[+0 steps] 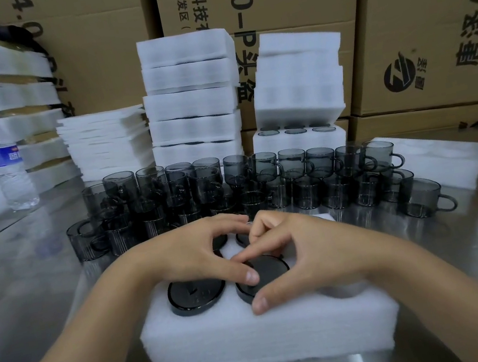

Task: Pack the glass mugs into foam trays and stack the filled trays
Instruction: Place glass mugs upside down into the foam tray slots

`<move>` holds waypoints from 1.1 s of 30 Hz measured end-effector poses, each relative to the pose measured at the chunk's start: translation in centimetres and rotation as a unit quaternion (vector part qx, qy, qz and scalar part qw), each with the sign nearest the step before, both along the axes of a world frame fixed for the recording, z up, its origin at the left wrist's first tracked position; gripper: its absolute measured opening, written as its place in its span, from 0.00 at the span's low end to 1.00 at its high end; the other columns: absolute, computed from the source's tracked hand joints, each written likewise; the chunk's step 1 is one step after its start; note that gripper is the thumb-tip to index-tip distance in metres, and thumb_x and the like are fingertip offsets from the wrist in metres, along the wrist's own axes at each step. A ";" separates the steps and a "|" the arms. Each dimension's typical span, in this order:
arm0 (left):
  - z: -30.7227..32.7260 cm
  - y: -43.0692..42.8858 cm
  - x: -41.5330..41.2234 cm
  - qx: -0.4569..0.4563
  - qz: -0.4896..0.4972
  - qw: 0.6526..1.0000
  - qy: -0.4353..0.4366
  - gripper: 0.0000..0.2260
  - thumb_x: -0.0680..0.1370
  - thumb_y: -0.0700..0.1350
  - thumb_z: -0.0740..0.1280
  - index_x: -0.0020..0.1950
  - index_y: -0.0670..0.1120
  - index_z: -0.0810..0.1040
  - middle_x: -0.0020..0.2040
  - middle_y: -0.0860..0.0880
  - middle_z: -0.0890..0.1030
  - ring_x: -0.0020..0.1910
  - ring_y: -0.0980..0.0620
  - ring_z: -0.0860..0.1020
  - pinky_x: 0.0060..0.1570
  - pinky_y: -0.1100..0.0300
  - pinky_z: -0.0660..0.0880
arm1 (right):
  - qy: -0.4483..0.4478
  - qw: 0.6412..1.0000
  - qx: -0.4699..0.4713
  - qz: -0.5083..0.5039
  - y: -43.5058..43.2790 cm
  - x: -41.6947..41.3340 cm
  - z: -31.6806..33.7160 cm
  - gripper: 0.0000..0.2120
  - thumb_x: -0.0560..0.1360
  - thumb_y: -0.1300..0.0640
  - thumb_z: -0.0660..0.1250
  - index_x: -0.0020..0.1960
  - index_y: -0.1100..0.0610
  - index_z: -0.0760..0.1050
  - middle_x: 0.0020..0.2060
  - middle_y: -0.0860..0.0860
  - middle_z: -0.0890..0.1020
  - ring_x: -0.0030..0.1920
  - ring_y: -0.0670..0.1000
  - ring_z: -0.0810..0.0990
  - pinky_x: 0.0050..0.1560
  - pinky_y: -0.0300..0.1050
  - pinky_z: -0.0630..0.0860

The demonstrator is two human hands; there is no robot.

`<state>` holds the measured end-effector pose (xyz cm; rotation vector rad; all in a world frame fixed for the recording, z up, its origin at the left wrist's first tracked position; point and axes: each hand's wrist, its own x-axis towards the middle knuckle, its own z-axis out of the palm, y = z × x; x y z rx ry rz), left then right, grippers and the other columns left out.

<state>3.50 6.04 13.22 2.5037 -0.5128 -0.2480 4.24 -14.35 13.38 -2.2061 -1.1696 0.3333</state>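
Both bare forearms reach forward and converge at the middle. The left hand [198,249] lies palm down, fingers [231,218] curled, thumb stretched rightward. The right hand [298,249] mirrors it, fingers bent inward, thumb pointing down-left; their fingertips nearly touch.

Single head-worn wide-angle view, angled forward and down from close above the table [47,305]. Both hands [243,258] near, low in the middle of the frame; cardboard boxes [426,26] closing off the far side. No second view for overlap.
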 end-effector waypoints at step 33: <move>-1.6 0.2 4.3 0.149 0.177 0.904 -0.360 0.18 0.77 0.50 0.61 0.68 0.54 0.72 0.72 0.57 0.66 0.55 0.51 0.76 0.55 0.55 0.69 | 0.019 0.998 -0.055 -0.010 -0.7 0.9 0.6 0.24 0.63 0.40 0.77 0.58 0.38 0.78 0.41 0.37 0.69 0.47 0.42 0.73 0.57 0.44 0.70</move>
